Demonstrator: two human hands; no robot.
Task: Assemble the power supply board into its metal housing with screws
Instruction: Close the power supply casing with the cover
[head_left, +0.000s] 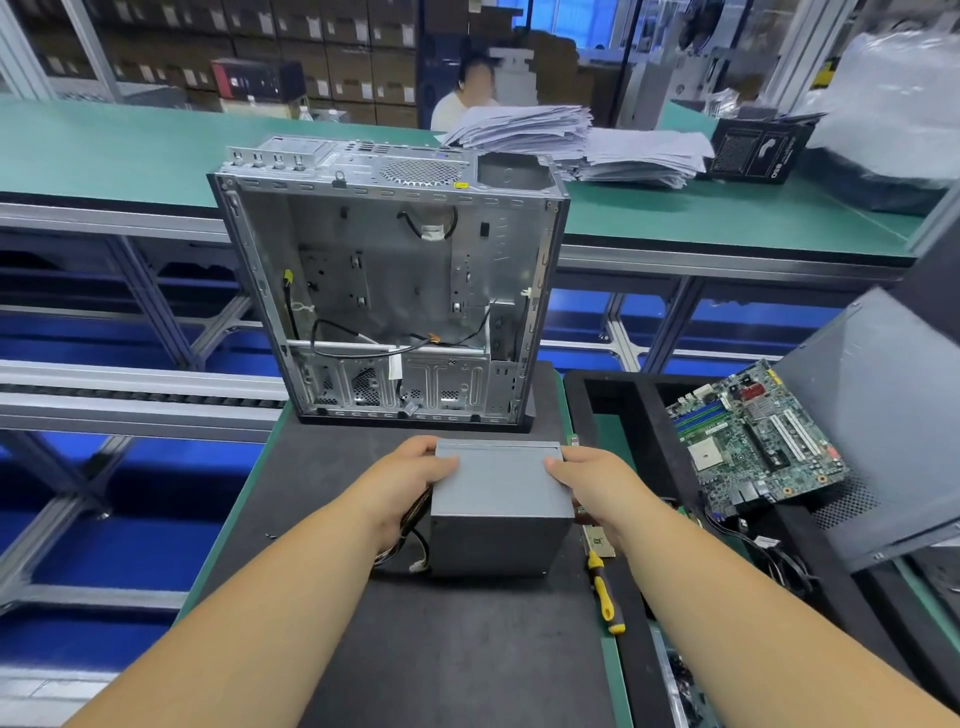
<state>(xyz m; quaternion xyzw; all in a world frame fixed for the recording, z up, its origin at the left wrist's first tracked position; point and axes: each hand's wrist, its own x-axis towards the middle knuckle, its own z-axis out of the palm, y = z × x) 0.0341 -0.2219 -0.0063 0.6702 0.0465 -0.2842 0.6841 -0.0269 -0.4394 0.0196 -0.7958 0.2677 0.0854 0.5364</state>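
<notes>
Presently logged: power supply unit, held before open housing

Power supply unit (498, 499): lay on the bench mat (441, 649), just in front of the metal housing (389, 291). Left hand (410, 475) and right hand (587, 480) gripped its opposite sides, probably to lift it squarely. Long axis ran toward the housing; cables (415, 540) trailed left.

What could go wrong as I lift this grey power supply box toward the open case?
1. The cable bundle hanging by the left hand could drag or snag.
2. Loose black wires inside the metal case may get pinched under the power supply box.
3. The right hand holds only the edge; the box might tilt.
</notes>
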